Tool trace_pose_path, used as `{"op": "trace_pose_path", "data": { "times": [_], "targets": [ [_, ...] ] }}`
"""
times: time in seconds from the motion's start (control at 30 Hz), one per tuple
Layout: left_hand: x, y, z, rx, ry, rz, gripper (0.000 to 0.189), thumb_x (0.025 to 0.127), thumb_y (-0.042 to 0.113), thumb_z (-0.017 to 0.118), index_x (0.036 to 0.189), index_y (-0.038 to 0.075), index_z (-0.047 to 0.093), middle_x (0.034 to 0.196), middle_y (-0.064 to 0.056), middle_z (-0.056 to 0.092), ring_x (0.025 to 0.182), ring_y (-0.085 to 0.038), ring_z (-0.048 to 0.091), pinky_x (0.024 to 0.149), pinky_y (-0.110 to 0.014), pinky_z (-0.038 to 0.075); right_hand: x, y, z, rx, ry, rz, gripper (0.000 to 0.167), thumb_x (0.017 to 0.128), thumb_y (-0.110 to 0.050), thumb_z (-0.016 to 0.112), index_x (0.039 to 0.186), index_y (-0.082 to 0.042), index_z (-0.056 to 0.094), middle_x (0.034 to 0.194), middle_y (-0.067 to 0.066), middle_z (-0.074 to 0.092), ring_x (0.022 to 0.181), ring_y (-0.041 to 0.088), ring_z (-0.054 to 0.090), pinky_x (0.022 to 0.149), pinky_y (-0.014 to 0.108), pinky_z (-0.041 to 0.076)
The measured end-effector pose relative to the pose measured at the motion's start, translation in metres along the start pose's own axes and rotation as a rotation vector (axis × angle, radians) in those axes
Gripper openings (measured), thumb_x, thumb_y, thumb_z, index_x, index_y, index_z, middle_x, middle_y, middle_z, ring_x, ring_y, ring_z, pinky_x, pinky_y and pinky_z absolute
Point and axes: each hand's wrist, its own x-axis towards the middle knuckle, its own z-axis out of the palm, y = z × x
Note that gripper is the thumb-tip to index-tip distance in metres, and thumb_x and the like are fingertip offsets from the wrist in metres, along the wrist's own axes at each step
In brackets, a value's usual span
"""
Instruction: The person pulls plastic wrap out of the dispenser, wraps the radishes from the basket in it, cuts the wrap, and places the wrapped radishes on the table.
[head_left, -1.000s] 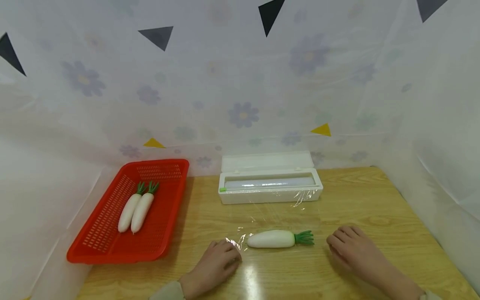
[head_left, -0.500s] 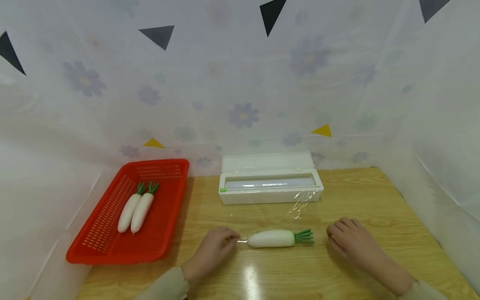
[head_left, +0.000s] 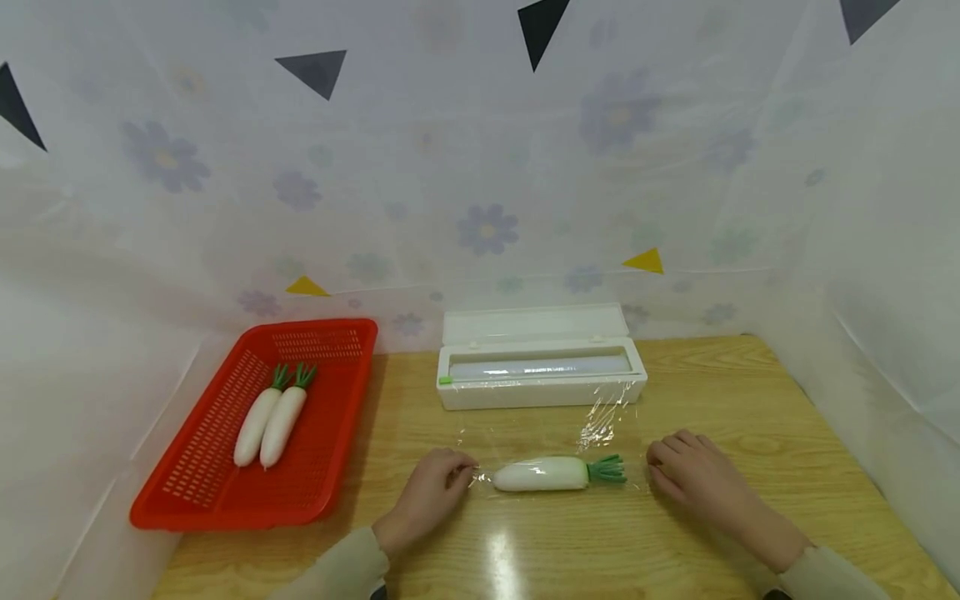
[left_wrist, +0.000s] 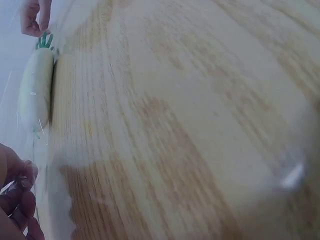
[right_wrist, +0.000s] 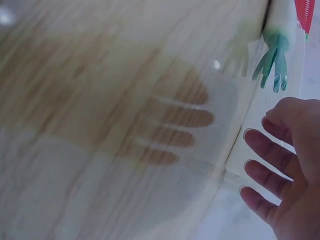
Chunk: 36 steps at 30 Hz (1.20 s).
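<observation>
A white daikon radish [head_left: 542, 474] with green leaf stubs lies sideways on the wooden table, clear cling film [head_left: 598, 425] stretched over it. In the head view my left hand [head_left: 429, 497] is at its tip end, thumb and fingertips pinching a gathered edge of film; the left wrist view shows those fingers [left_wrist: 20, 197] curled. My right hand [head_left: 701, 483] is just beyond the leaves, thumb and forefinger together on the film's other corner. The right wrist view shows its remaining fingers [right_wrist: 270, 177] loosely bent. The film runs back to a white dispenser box [head_left: 540, 394].
The dispenser's lid [head_left: 534, 323] stands raised behind the film roll [head_left: 540, 367], with a small green slider [head_left: 446, 380] at its left. A red basket [head_left: 341, 450] with two more daikon radishes [head_left: 270, 425] is at the left. Patterned sheeting [head_left: 487, 167] encloses the table [head_left: 787, 442].
My left hand has lifted from the table and moved slightly away from me, now pinching the film edge. My right hand has shifted slightly left. The film over the radish has risen.
</observation>
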Motion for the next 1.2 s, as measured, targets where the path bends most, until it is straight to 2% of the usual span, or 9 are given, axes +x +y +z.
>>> {"op": "trace_pose_path", "data": {
  "times": [0.23, 0.47, 0.67, 0.77, 0.87, 0.97, 1.03, 1.07, 1.2],
  "targets": [
    [-0.002, -0.001, 0.002, 0.027, 0.015, -0.014, 0.012, 0.097, 0.004, 0.069, 0.1, 0.01, 0.079, 0.094, 0.002, 0.074, 0.087, -0.014, 0.06, 0.078, -0.032, 0.05, -0.001, 0.003, 0.004, 0.002, -0.017, 0.03, 0.028, 0.08, -0.015, 0.087, 0.086, -0.027, 0.062, 0.086, -0.015, 0.06, 0.085, 0.014, 0.055, 0.073, 0.038, 0.046],
    [-0.004, 0.001, 0.0, 0.021, 0.047, -0.043, 0.012, 0.095, 0.003, 0.069, 0.101, 0.008, 0.078, 0.094, 0.001, 0.071, 0.09, -0.018, 0.062, 0.08, -0.036, 0.051, -0.003, 0.004, -0.002, 0.01, -0.051, 0.084, 0.018, 0.084, -0.014, 0.082, 0.088, -0.023, 0.067, 0.089, -0.011, 0.065, 0.085, 0.016, 0.057, 0.073, 0.04, 0.047],
    [-0.004, 0.007, 0.0, 0.043, 0.116, -0.105, 0.024, 0.094, 0.002, 0.067, 0.116, 0.007, 0.075, 0.106, -0.005, 0.067, 0.102, -0.023, 0.06, 0.087, -0.042, 0.051, 0.0, 0.0, -0.008, -0.013, 0.032, 0.034, 0.017, 0.082, -0.011, 0.081, 0.097, -0.015, 0.073, 0.094, -0.002, 0.07, 0.09, 0.024, 0.063, 0.076, 0.047, 0.051],
    [-0.002, 0.013, 0.001, 0.113, 0.153, -0.027, 0.022, 0.094, 0.005, 0.068, 0.114, 0.009, 0.075, 0.108, -0.005, 0.067, 0.104, -0.023, 0.059, 0.088, -0.044, 0.048, 0.006, -0.009, -0.01, -0.011, 0.069, -0.025, 0.006, 0.096, -0.019, 0.073, 0.099, -0.015, 0.073, 0.096, -0.002, 0.07, 0.093, 0.025, 0.064, 0.08, 0.05, 0.052],
    [-0.001, 0.023, 0.003, 0.239, 0.129, 0.135, 0.02, 0.094, 0.011, 0.072, 0.113, 0.013, 0.076, 0.107, 0.0, 0.069, 0.104, -0.02, 0.061, 0.086, -0.04, 0.046, 0.013, -0.024, -0.01, -0.005, 0.103, -0.118, 0.034, 0.112, -0.033, 0.048, 0.1, -0.015, 0.073, 0.096, -0.003, 0.068, 0.093, 0.023, 0.063, 0.081, 0.048, 0.053],
    [0.001, 0.035, 0.009, 0.353, 0.066, 0.297, 0.02, 0.096, 0.017, 0.074, 0.116, 0.017, 0.076, 0.11, 0.004, 0.07, 0.105, -0.016, 0.061, 0.085, -0.035, 0.044, 0.018, -0.041, -0.008, -0.015, 0.122, -0.225, 0.059, 0.115, -0.039, 0.022, 0.102, -0.014, 0.074, 0.097, -0.003, 0.068, 0.095, 0.021, 0.062, 0.084, 0.045, 0.053],
    [0.004, 0.043, 0.013, 0.399, 0.028, 0.375, 0.022, 0.097, 0.02, 0.074, 0.119, 0.017, 0.076, 0.112, 0.004, 0.071, 0.104, -0.014, 0.062, 0.084, -0.033, 0.045, 0.022, -0.053, -0.006, -0.037, 0.118, -0.3, 0.063, 0.116, -0.036, 0.018, 0.104, -0.011, 0.075, 0.1, -0.001, 0.069, 0.098, 0.022, 0.062, 0.086, 0.044, 0.053],
    [0.005, 0.046, 0.016, 0.416, 0.012, 0.4, 0.023, 0.098, 0.022, 0.074, 0.12, 0.018, 0.075, 0.112, 0.005, 0.07, 0.104, -0.014, 0.062, 0.085, -0.032, 0.046, 0.023, -0.058, -0.004, -0.053, 0.111, -0.333, 0.059, 0.116, -0.034, 0.021, 0.107, -0.01, 0.075, 0.103, -0.001, 0.07, 0.1, 0.023, 0.063, 0.088, 0.044, 0.053],
    [0.008, 0.056, 0.027, 0.455, -0.024, 0.413, 0.027, 0.098, 0.026, 0.073, 0.124, 0.017, 0.072, 0.115, 0.004, 0.07, 0.105, -0.014, 0.063, 0.087, -0.03, 0.049, 0.027, -0.074, 0.001, -0.122, 0.08, -0.399, 0.038, 0.104, -0.02, 0.041, 0.12, -0.007, 0.074, 0.114, 0.003, 0.071, 0.106, 0.027, 0.063, 0.091, 0.044, 0.051]
  ]
}}
